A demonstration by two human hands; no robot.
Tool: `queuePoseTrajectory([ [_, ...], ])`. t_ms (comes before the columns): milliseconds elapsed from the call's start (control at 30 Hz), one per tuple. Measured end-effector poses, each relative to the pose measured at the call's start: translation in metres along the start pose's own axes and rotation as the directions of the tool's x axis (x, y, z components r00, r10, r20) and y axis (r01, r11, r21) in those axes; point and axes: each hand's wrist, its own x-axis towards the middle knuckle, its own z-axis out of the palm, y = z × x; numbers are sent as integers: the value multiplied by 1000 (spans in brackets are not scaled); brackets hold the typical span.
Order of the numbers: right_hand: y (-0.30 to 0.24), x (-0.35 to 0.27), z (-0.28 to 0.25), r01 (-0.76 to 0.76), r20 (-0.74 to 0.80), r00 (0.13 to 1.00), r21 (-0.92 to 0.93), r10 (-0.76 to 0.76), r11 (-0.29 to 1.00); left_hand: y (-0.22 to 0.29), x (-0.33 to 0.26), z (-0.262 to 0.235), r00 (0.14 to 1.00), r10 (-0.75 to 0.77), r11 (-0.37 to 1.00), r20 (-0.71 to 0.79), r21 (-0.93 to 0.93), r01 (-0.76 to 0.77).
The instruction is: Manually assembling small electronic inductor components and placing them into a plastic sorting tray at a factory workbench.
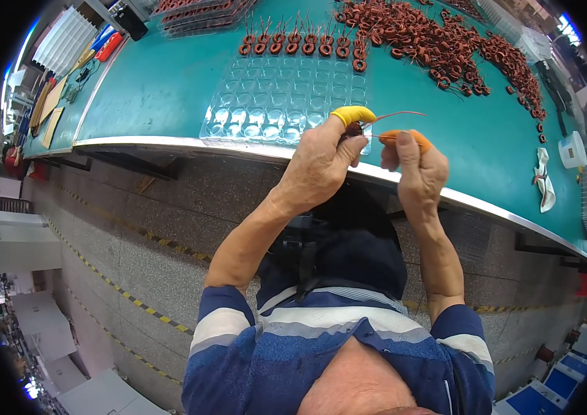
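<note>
My left hand [323,160], a yellow finger cot on its index finger, pinches a small toroidal coil [353,130] of reddish-brown wire above the table's front edge. One wire lead [404,113] sticks out from the coil to the right. My right hand [414,162], with an orange finger cot, is closed on the end of a second lead [374,136] running from the coil. Just beyond my hands lies a clear plastic tray [259,100] with round pockets. Coils with upright leads [293,48] fill its far rows; the nearer pockets hold none.
A big heap of coils [439,48] spreads over the green table [162,76] at the far right. Stacked full trays [203,15] stand at the back. On the right are a white tub [572,150] and a white cloth [544,181]; tools [108,45] lie far left.
</note>
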Motion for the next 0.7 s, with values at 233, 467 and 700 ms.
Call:
queuePoseTrajectory([
  [233,1,10,-9,-185,-10,980,311,198,932,-4,-3,7,999,54,998,5,-30,-54],
  [467,6,13,-5,-158,-88,979,258,186,953,-22,-1,-7,953,-176,832,245,-480,277],
  [700,16,11,-13,-232,11,970,346,243,909,-30,-6,4,956,-106,915,274,-349,201],
])
